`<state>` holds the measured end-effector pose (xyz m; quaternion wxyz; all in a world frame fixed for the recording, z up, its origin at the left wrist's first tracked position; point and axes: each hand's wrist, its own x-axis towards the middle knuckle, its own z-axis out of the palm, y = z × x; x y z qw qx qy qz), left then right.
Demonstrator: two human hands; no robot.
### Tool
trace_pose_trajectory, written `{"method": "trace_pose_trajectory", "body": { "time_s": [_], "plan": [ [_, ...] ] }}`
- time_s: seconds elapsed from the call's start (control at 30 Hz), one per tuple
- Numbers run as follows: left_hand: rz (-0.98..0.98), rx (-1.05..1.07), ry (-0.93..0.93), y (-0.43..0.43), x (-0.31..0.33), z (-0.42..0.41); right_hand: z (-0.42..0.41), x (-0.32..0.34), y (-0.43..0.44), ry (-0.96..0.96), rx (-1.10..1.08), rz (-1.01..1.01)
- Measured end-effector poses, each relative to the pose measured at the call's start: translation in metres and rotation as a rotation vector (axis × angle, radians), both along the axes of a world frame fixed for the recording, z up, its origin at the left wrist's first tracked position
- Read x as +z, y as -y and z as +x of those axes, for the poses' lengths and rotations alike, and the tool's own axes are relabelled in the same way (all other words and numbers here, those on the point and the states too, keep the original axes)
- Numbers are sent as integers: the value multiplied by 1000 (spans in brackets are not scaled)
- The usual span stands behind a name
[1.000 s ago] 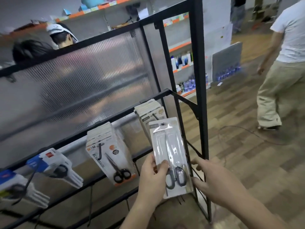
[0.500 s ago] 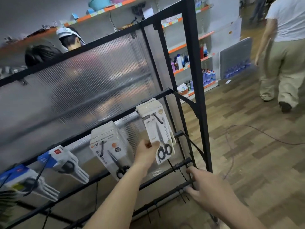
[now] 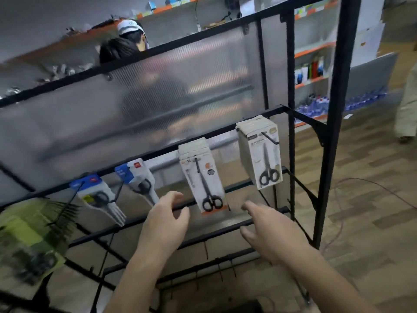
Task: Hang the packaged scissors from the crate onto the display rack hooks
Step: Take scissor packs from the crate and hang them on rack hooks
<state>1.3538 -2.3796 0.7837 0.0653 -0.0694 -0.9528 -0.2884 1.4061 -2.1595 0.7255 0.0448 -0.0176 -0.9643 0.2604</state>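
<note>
Black metal right across the view: the display rack (image 3: 334, 132) stands front and centre, with a ribbed translucent panel (image 3: 158, 98) behind its upper half. Both hands are up in front of it, low in the centre of the frame. The left hand (image 3: 163, 224) has its fingers (image 3: 173, 196) loosely curved, thumb apart, holding nothing; it sits close to a crossbar, and I cannot tell whether it touches. The right hand (image 3: 273, 233) has its fingers (image 3: 250, 205) spread and relaxed, also holding nothing, out in front of the lower bars. Neither hand touches a pack.

Now the goods. Right of centre, the white stack (image 3: 259, 152) of packaged scissors hangs on its hook, black handles down. Left of it, the orange-trimmed stack (image 3: 203, 177) hangs the same way, its bottom edge between the two hands. Further left, a blue-topped pack (image 3: 137, 177) and a second blue-topped pack (image 3: 94, 193) hang at a slant. In the lower left corner there's a green pack (image 3: 29, 233), too blurred to read. Small hooks (image 3: 205, 250) dangle from the lower bars beneath the hands.

Upper left, behind the panel, two heads, one in a white cap (image 3: 130, 26). Upper right, wall shelves (image 3: 311, 50) with orange edges carry bottles and boxes. At the right edge, a pale trouser leg (image 3: 406, 109) over the wooden floor (image 3: 372, 222), and a thin cable (image 3: 361, 182) trails across it.
</note>
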Motion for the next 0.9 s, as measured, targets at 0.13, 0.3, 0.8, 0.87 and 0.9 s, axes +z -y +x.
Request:
{"method": "trace_pose_trajectory", "body": {
  "time_s": [0.13,0.3,0.8,0.87,0.9],
  "plan": [
    [-62,5,-30,72,-1,28,5,9,58,-42,33,35],
    [-103,13,10,164,-14,61,22,11,144,36,59,67],
    [-124,-24,161,325,-112,126,94,-28,304,279,16,251],
    [-142,-17,165,325,-124,129,96,-35,303,310,8,278],
    [-149,-14,175,323,-129,129,96,-39,302,330,4,283]
  ]
}}
